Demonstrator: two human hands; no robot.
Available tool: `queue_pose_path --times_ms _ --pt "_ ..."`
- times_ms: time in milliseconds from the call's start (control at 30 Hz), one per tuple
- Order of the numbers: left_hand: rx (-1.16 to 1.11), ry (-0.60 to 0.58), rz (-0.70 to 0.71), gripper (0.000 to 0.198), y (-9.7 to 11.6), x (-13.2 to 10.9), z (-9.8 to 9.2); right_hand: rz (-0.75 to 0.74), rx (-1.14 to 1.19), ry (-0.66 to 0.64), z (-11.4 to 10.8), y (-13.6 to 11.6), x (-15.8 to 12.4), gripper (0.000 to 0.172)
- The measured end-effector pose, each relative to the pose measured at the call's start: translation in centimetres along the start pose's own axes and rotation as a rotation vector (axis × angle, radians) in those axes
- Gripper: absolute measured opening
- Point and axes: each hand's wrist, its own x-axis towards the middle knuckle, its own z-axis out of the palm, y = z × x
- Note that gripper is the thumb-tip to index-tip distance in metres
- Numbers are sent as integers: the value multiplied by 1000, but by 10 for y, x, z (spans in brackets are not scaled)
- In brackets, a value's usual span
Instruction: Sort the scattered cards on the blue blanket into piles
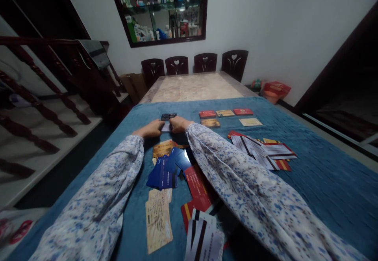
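A: From the head view, what is being held?

B: A pale card (166, 127), flat and smooth, lying just in front of a black card stack (169, 116). It is held between the left hand (153, 128) and the right hand (179, 124).

A: How is it turned?

B: Its ends are covered by fingers, but its long axis seems to be laid left to right, like that of the black stack.

A: And the fingers?

B: On both hands they are curled, the card being pinched between the two hands at its left and right ends. The lower fingers cannot be made out.

A: What surrounds it?

B: A soft, creased blue cloth (280, 125). Nearer the body, glossy gold cards (162, 149) and dark blue cards (168, 174) are overlapped in loose fans. To the right, a red stack (207, 114) is squared neatly.

A: Where is there room?

B: Cloth is left bare between the left hand and the table's left edge, and between the right hand and the red stack.
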Motion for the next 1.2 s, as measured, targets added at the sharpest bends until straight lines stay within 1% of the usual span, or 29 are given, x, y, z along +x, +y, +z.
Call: queue_pose_path --times_ms 100,267,567,733,867,967,1033,1200 --pt "-25 31 -24 50 -4 0 2 25 -13 -17 -1 -2 -2 43" --pt "-64 56 -47 62 -7 -1 3 9 -12 -19 -1 -1 -2 42" --pt "-8 36 -66 69 -2 -6 2 -6 -53 -25 -3 -1 -4 44" --pt "-34 74 -6 75 -1 -13 4 -43 -74 18 -6 -1 -11 44" --pt "-56 88 -17 79 -1 -15 6 -41 -89 60 -10 0 -19 46" --pt "-61 118 -27 80 0 -16 8 -51 -110 92 -13 3 -26 47" --pt "-58 158 -16 77 3 -18 8 -53 -113 110 -15 7 -31 45" --pt "-43 286 33 62 17 -21 6 -28 -125 139 -14 16 -45 36"
